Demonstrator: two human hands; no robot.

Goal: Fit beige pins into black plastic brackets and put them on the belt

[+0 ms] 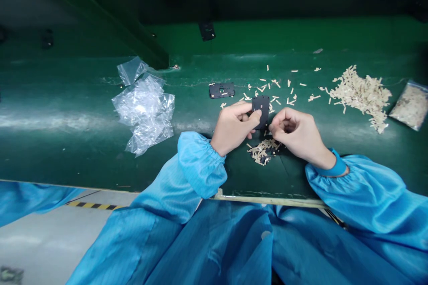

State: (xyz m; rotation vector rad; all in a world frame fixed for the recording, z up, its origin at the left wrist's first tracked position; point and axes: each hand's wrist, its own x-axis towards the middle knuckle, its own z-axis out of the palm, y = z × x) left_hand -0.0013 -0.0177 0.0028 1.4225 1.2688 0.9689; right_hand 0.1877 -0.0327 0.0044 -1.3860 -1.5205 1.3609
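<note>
Head view, looking down over my blue sleeves [200,162]: my left hand [233,127] was closed on a small black plate [260,110], its thumb pressed against the plate's near left edge, and the plate was held up just above the green desk [83,156]. My right hand [296,136] was curled into a pinch just beside the plate's near right corner; whether its fingertips [272,128] held anything was too small to tell. Directly near my hands lay a small heap of pale strips [262,151] mixed with dark bits. More loose pale strips [277,84] were scattered on the far side of the plate, and a second black plate [221,90] lay flat to its far left. Farther right sat a large pile of pale strips [359,95], then a clear bag of pale pieces [410,104]. Crumpled clear plastic bags [144,113] lay on the left.
</note>
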